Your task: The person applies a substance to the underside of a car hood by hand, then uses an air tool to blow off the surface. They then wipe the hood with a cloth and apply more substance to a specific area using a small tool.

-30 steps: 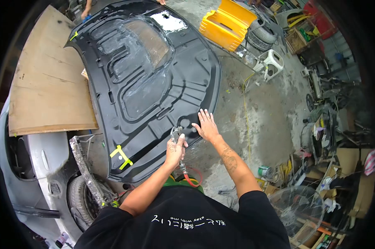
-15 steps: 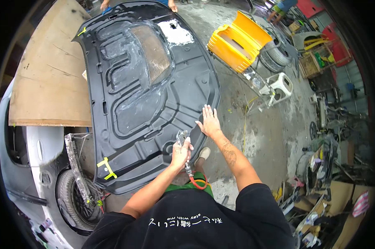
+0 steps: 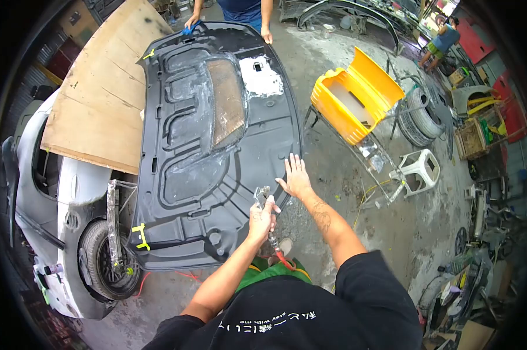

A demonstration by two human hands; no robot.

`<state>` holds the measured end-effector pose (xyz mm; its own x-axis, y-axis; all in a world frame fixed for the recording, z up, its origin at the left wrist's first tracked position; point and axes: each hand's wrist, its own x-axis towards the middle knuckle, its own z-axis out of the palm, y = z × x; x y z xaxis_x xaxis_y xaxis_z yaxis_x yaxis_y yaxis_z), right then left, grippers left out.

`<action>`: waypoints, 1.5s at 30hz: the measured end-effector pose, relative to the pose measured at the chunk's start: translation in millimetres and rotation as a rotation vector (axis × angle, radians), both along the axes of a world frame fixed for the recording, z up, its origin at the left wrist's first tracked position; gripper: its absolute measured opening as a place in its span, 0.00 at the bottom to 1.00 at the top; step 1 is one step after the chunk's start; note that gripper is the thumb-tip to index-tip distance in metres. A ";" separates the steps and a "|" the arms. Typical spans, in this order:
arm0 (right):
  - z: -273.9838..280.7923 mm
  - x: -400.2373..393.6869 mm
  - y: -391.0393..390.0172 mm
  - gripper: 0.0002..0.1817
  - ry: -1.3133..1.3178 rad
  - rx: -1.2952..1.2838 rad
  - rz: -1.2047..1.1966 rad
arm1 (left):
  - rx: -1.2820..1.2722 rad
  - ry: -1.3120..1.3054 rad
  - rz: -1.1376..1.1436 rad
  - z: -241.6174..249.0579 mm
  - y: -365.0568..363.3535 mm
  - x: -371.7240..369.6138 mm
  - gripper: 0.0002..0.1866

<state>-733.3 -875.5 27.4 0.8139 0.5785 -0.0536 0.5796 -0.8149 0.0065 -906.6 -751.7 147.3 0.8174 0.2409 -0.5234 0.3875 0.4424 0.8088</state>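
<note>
A black car hood (image 3: pixel 249 157) lies in front of me, its ribbed side up. It has a brown mesh patch (image 3: pixel 227 99), a white smeared patch (image 3: pixel 263 81) and yellow tape (image 3: pixel 140 236) at the near left corner. My left hand (image 3: pixel 262 224) is closed around a metal air gun (image 3: pixel 262 192) with a red hose (image 3: pixel 284 259) trailing down to my legs. The gun is over the hood's near part. My right hand (image 3: pixel 297 179) lies flat on the hood's right edge, fingers stretched out.
Another person's hands (image 3: pixel 267 35) are at the hood's far end, one on a blue cloth (image 3: pixel 191 27). To the left are a wooden board (image 3: pixel 94 93) and a grey car (image 3: pixel 79 181). A yellow bin (image 3: pixel 337 111), white stool (image 3: pixel 421 172) and tires (image 3: pixel 415 119) stand right.
My view has tilted up, showing more of the person at the far end. My left hand still holds the air gun, and my right hand stays on the hood's edge.
</note>
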 end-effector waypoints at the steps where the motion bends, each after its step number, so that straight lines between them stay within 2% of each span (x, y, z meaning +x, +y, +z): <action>1: -0.9 5.4 -0.2 0.49 -0.007 0.001 0.003 | -0.005 0.010 -0.025 -2.3 -3.9 6.0 0.14; 5: 4.1 23.3 6.6 0.50 0.010 0.004 0.007 | -0.075 0.045 0.015 -26.0 -8.2 25.3 0.14; 11: -1.1 41.1 4.1 0.53 0.078 -0.002 -0.004 | -0.181 0.014 0.165 -33.4 4.5 63.7 0.16; 13: 1.2 48.5 7.2 0.53 0.138 -0.026 -0.014 | -0.169 0.037 0.151 -44.3 10.4 73.2 0.20; 16: -1.1 54.3 6.3 0.53 0.135 0.045 -0.005 | -0.237 0.046 0.157 -51.5 16.4 82.8 0.20; 19: 3.2 67.7 9.6 0.53 0.169 0.077 -0.005 | -0.241 0.031 0.166 -40.4 18.7 96.9 0.15; 20: 5.3 73.7 10.7 0.53 0.166 0.080 0.019 | -0.195 0.013 0.199 -33.4 16.0 101.3 0.20; 22: 2.8 81.5 10.9 0.53 0.131 0.097 0.040 | -0.176 0.052 0.171 -40.7 10.6 108.1 0.19; 25: -5.9 97.8 15.8 0.54 0.157 0.155 0.109 | -0.160 0.021 0.298 -27.8 -2.5 122.2 0.22; 26: -5.8 101.1 20.3 0.54 0.159 0.164 0.168 | -0.179 0.028 0.257 -44.7 -2.3 123.0 0.21; 27: -6.0 105.2 20.8 0.54 0.171 0.155 0.167 | -0.218 0.087 0.191 -54.5 1.5 124.3 0.15; 29: -7.5 116.1 19.8 0.54 0.187 0.140 0.188 | -0.229 0.052 0.274 -48.9 1.4 130.8 0.15; 32: -15.9 123.1 15.3 0.52 0.206 0.171 0.250 | -0.193 0.061 0.319 -35.8 3.2 139.2 0.15; 33: -17.5 124.6 13.7 0.52 0.220 0.168 0.258 | -0.119 0.113 0.203 -35.1 7.9 137.9 0.18; 35: -19.3 133.4 16.0 0.52 0.214 0.204 0.313 | -0.019 0.045 0.255 -18.7 5.4 140.0 0.20; 39: -19.1 152.2 19.2 0.51 0.230 0.247 0.421 | 0.131 0.097 0.170 -22.8 14.7 136.5 0.20; 41: -21.7 158.4 22.7 0.48 0.218 0.224 0.473 | 0.387 0.235 0.042 -11.3 13.7 131.4 0.19; 43: -29.4 163.5 25.5 0.43 0.182 0.244 0.540 | 0.282 0.181 0.051 -20.8 10.6 116.7 0.15; 45: -31.0 165.2 25.0 0.40 0.203 0.244 0.577 | 0.287 0.239 0.092 -21.5 6.9 96.1 0.14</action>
<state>-568.0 -850.5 -3.6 0.3568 0.9341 0.0144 0.8941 -0.3369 -0.2949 -810.4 -744.8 125.8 0.6486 0.4720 -0.5971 0.5494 0.2525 0.7965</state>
